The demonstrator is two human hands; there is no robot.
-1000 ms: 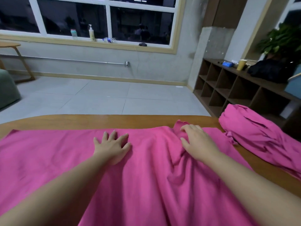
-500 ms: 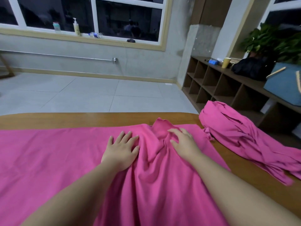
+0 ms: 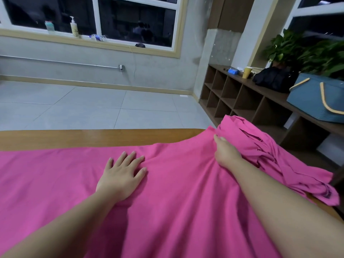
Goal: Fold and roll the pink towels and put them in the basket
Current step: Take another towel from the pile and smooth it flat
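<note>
Bare table (image 3: 93, 137) edge beyond spread towel (image 3: 176, 192).

The pink towel (image 3: 176, 192) is soft, matt cloth. The table (image 3: 89, 138) is smooth, shiny wood. The far floor (image 3: 93, 108) looks like smooth tiles.

- My only view is head-worn, close above the table (image 3: 93, 137), looking forward and down
- It faces the window (image 3: 137, 21) wall, shelf (image 3: 260, 94) to the right
</note>
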